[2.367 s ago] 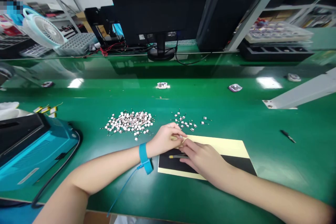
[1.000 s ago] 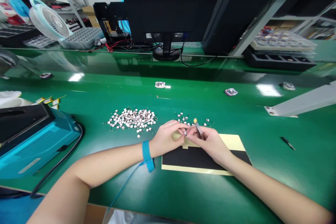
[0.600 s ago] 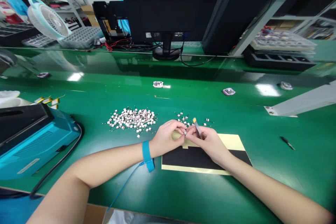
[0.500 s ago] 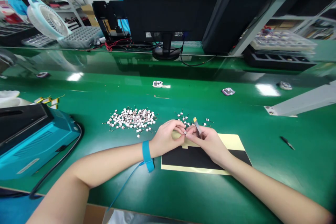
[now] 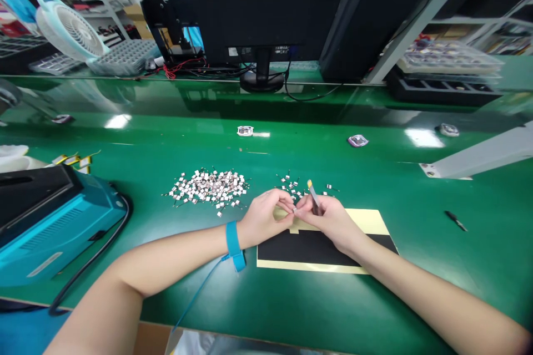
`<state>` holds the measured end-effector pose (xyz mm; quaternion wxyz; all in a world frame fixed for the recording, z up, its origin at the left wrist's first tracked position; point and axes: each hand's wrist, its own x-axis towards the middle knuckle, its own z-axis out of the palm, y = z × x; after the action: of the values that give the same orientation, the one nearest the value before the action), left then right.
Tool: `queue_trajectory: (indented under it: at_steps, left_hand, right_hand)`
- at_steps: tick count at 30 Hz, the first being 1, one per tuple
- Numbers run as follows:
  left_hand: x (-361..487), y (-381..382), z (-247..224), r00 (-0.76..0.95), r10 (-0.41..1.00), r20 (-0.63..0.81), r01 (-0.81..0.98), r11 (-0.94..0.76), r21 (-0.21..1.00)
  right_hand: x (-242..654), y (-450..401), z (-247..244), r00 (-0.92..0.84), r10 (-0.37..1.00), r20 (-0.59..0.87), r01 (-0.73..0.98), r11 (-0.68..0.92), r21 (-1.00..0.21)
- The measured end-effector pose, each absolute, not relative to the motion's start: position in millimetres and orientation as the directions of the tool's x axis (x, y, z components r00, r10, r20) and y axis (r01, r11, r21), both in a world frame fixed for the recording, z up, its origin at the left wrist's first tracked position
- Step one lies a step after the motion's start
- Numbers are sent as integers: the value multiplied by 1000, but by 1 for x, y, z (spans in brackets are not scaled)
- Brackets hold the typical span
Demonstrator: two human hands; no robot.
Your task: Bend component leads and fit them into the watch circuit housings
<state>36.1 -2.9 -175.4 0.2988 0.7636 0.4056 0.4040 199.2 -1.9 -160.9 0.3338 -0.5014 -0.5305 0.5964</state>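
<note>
My left hand (image 5: 268, 213) is closed in a pinch on a small white square part (image 5: 295, 210), and a blue strap circles its wrist. Facing it, my right hand (image 5: 328, 219) holds what look like grey tweezers (image 5: 314, 195), yellow end pointing up; the tips are hidden. The right fingertips meet the left ones at the small part. Both hands are over a cream sheet with a black panel (image 5: 308, 247). Just beyond the fingers lie several loose white parts with dark leads (image 5: 287, 178). A larger pile of such parts (image 5: 208, 186) spreads to the left.
A blue and black machine (image 5: 62, 227) with a thick black cable stands at left. A pen (image 5: 456, 221) lies at right, near a grey metal bracket (image 5: 478, 158). Small cased devices (image 5: 357, 140) sit farther back, before a monitor (image 5: 262, 11). A fan (image 5: 70, 28) stands back left.
The view has shifted slightly. My hands keep nearly the same pose around the small white part, with the right-hand tool still upright.
</note>
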Motion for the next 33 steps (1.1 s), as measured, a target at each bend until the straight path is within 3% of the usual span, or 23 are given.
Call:
queue_trajectory:
  at_steps: [11,26,33]
  left_hand:
    - [35,0,-177,341,872,351,205,-433,878]
    - [34,0,-175,361,829,427,320,-541,778]
    - [34,0,-177,392,844,367,284,-490,824]
  right_hand:
    - [208,3,-160,-317,897,-307,28,-314,-949]
    - [206,2,-166,-285,928,-240,178,-195,-965]
    - [203,1,-163,-261,942,-212,222,-156,-962]
